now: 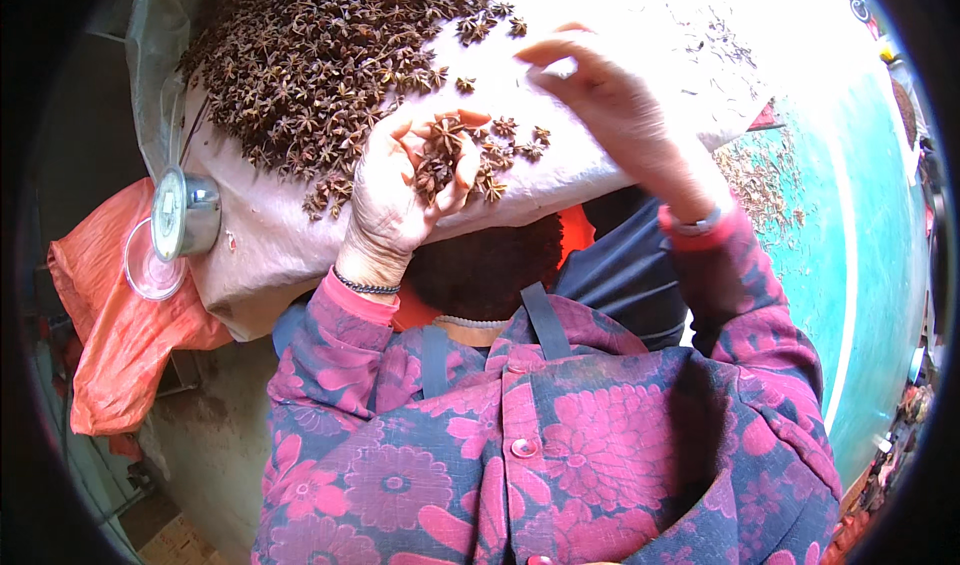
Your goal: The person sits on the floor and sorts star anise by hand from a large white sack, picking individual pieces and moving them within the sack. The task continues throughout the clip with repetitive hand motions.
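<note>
My left hand (386, 182) is cupped, palm up, around several brown star anise pods (437, 166) at the near edge of a covered table. A few loose star anise (496, 161) lie just right of its fingers on the pale cloth cover (277, 276). Beyond and to the left spreads a large heap of star anise (315, 77). My right hand (611, 96) is raised over the cloth to the right, slightly blurred. Its thumb and forefinger are bent towards each other with a gap, and nothing shows between them.
A round metal tin (201, 216) and a clear plastic lid (157, 268) are at the left edge, beside an orange-red plastic bag (112, 325). Below the table edge is a red container (576, 235) with dark contents. Thin fragments (720, 47) litter the cloth; more bits (765, 182) lie on the green floor.
</note>
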